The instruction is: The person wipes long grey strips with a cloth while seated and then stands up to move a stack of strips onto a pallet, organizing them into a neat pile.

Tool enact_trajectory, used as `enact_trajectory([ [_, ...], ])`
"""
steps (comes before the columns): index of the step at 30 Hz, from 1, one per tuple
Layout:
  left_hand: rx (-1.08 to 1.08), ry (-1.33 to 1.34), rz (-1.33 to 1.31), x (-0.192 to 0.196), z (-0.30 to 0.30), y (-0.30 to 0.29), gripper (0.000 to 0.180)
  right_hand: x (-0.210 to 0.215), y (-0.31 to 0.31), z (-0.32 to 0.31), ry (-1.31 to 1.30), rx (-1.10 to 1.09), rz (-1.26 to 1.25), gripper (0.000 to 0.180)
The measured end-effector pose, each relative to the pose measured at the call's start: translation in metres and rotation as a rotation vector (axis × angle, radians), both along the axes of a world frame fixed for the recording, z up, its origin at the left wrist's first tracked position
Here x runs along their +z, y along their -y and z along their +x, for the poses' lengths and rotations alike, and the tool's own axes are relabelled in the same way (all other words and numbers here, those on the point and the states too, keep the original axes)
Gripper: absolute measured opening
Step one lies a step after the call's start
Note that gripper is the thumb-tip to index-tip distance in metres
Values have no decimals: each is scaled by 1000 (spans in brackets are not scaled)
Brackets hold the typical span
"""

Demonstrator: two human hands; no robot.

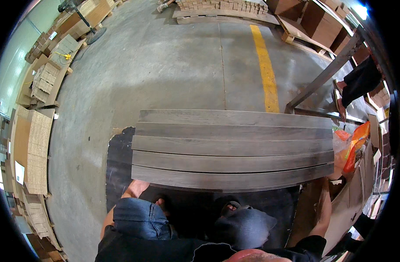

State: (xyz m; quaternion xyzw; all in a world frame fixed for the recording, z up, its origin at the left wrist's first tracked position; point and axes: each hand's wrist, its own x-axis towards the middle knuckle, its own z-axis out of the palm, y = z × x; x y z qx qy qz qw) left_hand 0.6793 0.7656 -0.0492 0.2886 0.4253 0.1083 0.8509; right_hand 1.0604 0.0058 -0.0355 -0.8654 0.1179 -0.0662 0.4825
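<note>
Five planks (232,146), slim gaps

Concrete floor (143,65) spreads beyond the planks; a black sheet (117,168) shows past their left end and near side. The planks lie side by side with dark gaps between the nearer ones; what bears them is hidden, so uneven support could let one slip free. Just right of the planks, a plastic bag (352,150) could snag a corner if they were nudged that way. Left hand (140,187) and right hand (324,184) meet their near corners; hidden fingers leave me unable to tell pinching from propping, and a weak hold could drop an end.
</note>
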Motion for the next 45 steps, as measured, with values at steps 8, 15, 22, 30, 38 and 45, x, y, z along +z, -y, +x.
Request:
enact_trajectory([
  [8, -7, -5, 6, -4, 1, 3, 52, 1, 14, -13, -5, -1, -20, 51],
  [15, 16, -36, 25, -8, -9, 16, 52, -3, 23, -21, -23, 13, -32, 50],
  [22, 25, -103, 51, -14, -22, 32, 52, -4, 37, -21, -74, 33, -40, 49],
  [30, 31, -161, 108, -12, -36, 48, 53, 0, 47, -13, -124, 88, -72, 47],
  [38, -14, -200, 166, -18, -28, 51, 53, 4, 56, -6, -146, 110, -90, 46],
  [45, -80, -184, 289, -28, -9, 38, 53, 1, 49, 17, -168, 188, -131, 45],
])
